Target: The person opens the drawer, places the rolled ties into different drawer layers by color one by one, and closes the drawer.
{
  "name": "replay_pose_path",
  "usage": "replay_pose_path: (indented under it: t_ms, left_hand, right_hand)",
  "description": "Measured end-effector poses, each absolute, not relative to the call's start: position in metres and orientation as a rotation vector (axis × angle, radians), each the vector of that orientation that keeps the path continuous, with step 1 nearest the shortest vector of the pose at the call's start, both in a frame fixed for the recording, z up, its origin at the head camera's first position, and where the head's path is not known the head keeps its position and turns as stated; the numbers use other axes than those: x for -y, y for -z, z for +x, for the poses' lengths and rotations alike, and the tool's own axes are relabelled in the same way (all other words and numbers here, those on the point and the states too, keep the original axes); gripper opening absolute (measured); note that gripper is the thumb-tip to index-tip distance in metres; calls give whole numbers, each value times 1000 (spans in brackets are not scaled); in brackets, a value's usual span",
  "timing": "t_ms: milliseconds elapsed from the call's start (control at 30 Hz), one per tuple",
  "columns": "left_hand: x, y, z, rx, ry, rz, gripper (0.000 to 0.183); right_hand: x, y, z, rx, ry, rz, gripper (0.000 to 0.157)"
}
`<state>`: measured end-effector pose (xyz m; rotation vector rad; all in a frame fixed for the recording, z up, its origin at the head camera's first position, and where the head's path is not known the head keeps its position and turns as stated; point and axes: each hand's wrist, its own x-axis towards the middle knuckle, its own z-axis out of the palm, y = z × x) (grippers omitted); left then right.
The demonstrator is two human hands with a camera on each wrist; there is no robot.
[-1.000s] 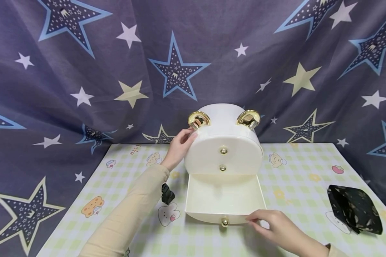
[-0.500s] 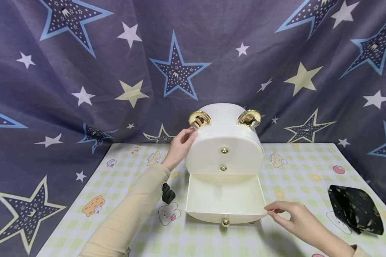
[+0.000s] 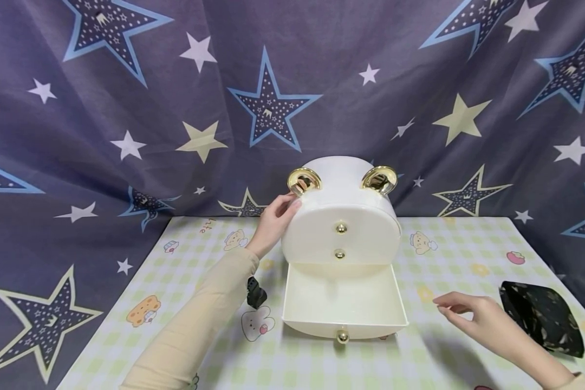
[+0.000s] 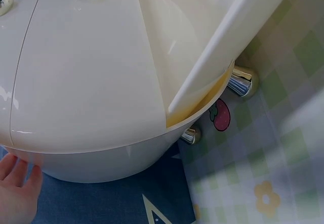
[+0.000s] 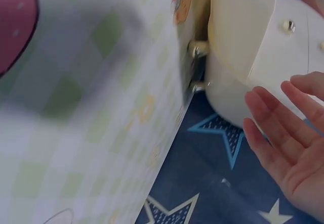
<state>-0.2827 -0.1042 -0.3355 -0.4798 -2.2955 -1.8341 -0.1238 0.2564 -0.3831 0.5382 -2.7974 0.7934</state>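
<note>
A white rounded drawer box (image 3: pixel 338 238) with two gold ears (image 3: pixel 304 181) and round gold knobs stands on the table in the head view. Its bottom drawer (image 3: pixel 343 295) is pulled out, and the inside is bare. My left hand (image 3: pixel 273 219) rests on the box's upper left side, just under the ear; in the left wrist view its fingertips touch the white shell (image 4: pixel 96 161). Right of the drawer, my right hand (image 3: pixel 485 319) hovers over the tablecloth, fingers loosely bent and holding nothing. The right wrist view shows its fingers (image 5: pixel 276 118) spread apart.
A black pouch (image 3: pixel 543 319) with a gold pattern lies at the right, close beyond the right hand. Near the left forearm sits a small black object (image 3: pixel 255 292). A checked cloth (image 3: pixel 185 303) covers the table, and a star-printed curtain (image 3: pixel 322 124) hangs behind.
My right hand has slid from the drawer front to its right corner, then come off it to the right. The left hand stays on the box, and the drawer remains out.
</note>
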Motion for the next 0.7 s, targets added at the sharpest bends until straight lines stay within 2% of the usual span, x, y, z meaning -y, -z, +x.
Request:
replay_pose_path:
  t_ms: [367, 700]
  left_hand:
    - [104, 336, -283, 2300, 1825, -476, 34]
    - [104, 337, -283, 2301, 1815, -470, 34]
  right_hand:
    - [-286, 387, -131, 2754, -730, 463, 9]
    - [-311, 383, -134, 2871, -680, 266, 19]
